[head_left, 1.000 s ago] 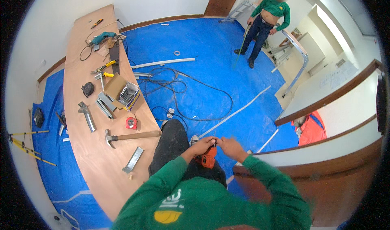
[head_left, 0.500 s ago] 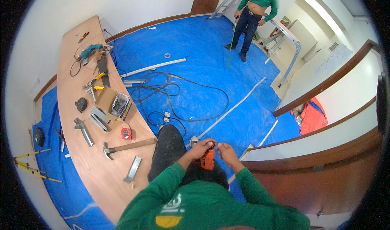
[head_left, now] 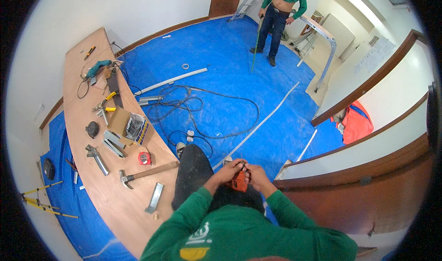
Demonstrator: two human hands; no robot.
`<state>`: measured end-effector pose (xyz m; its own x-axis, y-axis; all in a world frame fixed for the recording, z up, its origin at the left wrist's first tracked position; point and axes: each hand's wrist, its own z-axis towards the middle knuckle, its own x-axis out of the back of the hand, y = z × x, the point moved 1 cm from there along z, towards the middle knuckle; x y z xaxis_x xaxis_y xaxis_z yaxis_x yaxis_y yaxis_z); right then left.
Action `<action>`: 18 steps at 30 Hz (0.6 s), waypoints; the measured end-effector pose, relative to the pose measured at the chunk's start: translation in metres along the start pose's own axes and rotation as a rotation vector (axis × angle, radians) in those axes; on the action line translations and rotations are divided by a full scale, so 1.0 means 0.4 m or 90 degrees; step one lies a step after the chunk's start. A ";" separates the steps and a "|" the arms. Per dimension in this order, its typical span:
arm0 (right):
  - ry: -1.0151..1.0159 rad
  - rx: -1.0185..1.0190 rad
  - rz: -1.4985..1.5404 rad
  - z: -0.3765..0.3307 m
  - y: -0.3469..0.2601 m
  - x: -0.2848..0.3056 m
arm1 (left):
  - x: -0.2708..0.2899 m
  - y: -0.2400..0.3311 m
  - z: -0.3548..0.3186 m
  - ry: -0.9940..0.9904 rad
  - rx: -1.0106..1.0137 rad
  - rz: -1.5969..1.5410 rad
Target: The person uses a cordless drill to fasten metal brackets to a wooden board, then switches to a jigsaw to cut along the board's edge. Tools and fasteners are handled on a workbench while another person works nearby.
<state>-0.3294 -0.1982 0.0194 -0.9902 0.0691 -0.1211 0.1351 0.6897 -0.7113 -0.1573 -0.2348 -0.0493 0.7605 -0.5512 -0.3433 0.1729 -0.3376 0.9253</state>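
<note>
An orange drill (head_left: 238,182) rests upright between my thighs, its front end hidden by fingers. My left hand (head_left: 229,172) is closed around the drill's front end from the left side. Against it from the right presses my right hand (head_left: 258,176), its fingers closed at the same end; whatever they pinch there is too small and covered to make out. On the wooden board beside my left leg lie a claw hammer (head_left: 148,173), a red tape measure (head_left: 144,158) and a short metal channel piece (head_left: 154,198).
Farther along the board (head_left: 76,136) are an opened box of metal parts (head_left: 133,128), yellow-handled snips (head_left: 107,99) and a teal corded power tool (head_left: 97,70). A black cable (head_left: 221,135) loops over the blue sheet (head_left: 230,76). Another person (head_left: 278,26) stands near a ladder (head_left: 326,35), holding a green strip.
My right hand has moved left, closing up against my left hand at the drill's front end. A thin bit seen there earlier no longer shows. The view has shifted slightly.
</note>
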 end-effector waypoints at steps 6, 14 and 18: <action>0.012 -0.098 0.088 -0.027 -0.019 -0.004 | -0.013 -0.006 0.002 -0.020 0.018 0.007; -0.053 -0.215 0.358 -0.012 -0.017 -0.015 | -0.005 -0.022 0.004 -0.052 -0.019 -0.048; -0.044 -0.131 0.256 -0.024 -0.008 -0.050 | 0.001 -0.012 -0.002 -0.055 0.018 -0.104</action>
<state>-0.3104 -0.1947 0.0309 -0.8550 0.3178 -0.4099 0.4920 0.7471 -0.4470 -0.1572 -0.2327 -0.0538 0.6669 -0.5506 -0.5021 0.2709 -0.4485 0.8517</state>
